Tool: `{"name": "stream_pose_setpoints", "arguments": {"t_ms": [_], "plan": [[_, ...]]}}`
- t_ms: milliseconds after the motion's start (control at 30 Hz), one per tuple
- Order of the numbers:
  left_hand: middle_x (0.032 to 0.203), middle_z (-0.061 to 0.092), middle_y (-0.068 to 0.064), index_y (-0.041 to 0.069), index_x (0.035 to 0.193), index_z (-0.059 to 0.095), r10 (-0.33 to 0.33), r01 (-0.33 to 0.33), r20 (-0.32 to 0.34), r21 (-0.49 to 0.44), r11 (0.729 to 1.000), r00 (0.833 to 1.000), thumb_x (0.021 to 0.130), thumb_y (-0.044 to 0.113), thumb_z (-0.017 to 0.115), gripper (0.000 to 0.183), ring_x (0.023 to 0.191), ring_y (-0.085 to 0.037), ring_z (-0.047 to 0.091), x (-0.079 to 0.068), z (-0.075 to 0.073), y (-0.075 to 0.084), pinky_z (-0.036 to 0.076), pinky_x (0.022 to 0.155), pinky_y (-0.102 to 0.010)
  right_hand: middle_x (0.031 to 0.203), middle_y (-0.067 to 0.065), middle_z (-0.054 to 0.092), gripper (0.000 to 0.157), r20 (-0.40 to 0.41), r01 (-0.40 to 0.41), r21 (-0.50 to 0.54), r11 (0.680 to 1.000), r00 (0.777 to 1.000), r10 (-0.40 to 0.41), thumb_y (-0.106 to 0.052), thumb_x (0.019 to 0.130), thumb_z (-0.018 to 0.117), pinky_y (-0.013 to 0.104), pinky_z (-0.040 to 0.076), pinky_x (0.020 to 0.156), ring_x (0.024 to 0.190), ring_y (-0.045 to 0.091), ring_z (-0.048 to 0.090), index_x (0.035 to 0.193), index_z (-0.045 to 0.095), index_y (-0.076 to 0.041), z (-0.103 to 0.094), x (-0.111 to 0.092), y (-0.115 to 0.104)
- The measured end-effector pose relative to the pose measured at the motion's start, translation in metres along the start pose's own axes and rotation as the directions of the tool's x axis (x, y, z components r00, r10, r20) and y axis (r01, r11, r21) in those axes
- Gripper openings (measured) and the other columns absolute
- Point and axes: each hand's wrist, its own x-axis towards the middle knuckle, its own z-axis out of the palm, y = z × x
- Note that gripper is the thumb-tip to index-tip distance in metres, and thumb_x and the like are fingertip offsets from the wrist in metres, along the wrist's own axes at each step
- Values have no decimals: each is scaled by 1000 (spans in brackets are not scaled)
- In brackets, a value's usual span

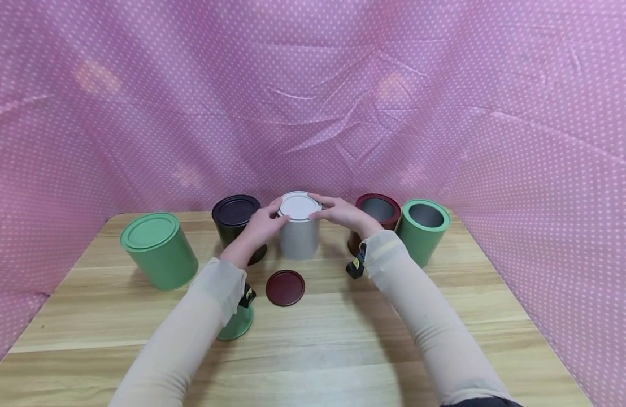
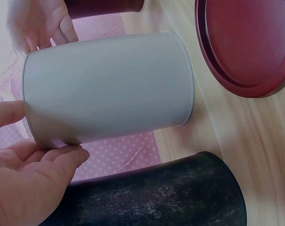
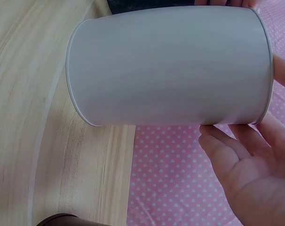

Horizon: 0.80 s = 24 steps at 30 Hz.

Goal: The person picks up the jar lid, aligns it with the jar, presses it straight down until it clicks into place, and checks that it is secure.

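Note:
A white can stands upright on the wooden table, its white lid on top. My left hand grips the can's upper rim from the left, the thumb at the lid's edge. From the right, my right hand grips the same rim, thumb on the lid's near edge. The left wrist view shows the fingers of my left hand against the can's side. In the right wrist view, the fingertips of my right hand touch the can wall.
A black can with its lid on stands left of the white one. Further left is a lidded green can. At right stand an open red can and an open green can. A red lid and a partly hidden green lid lie nearer.

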Motion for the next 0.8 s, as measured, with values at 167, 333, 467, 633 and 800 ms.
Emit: {"name": "stream_pose_setpoints", "arguments": {"t_ms": [167,333,467,633,800], "plan": [[162,17,-5,12,154,21,-4,4,7,2,1000,1000,99,32,51,66,147,-26,25,-1,-1,2,23,120,-39,158,2,30,68,10,9,3,1000,1000,-9,-42,86,70,51,26,116,145,26,27,147,38,-40,-1,-2,-3],[162,17,-6,12,154,21,-4,4,7,20,1000,1000,99,33,50,66,146,-28,26,-1,-1,2,23,120,-40,158,2,32,68,7,15,-34,999,1000,-15,-43,86,69,50,25,117,145,26,28,147,39,-40,-2,-1,-4],[162,17,-6,12,154,21,-6,6,11,25,1000,1000,99,33,50,66,147,-28,24,-1,-1,2,22,120,-40,158,3,32,68,9,12,-53,999,1000,-12,-44,86,69,51,25,117,145,26,27,147,38,-40,-2,-2,-5],[162,18,-7,12,154,21,-1,1,10,28,1000,1000,99,33,50,66,147,-27,24,-1,0,2,23,120,-40,158,1,30,69,19,8,-48,999,1000,-7,-44,86,69,52,25,117,146,26,27,147,38,-40,-3,-3,-5],[162,18,-5,12,154,22,-9,9,0,6,1000,1000,98,33,51,66,146,-27,26,-2,2,1,24,119,-39,159,1,28,69,31,7,-52,999,1000,-5,-44,87,68,53,23,117,147,25,25,148,36,-40,-2,-4,-4]]}}
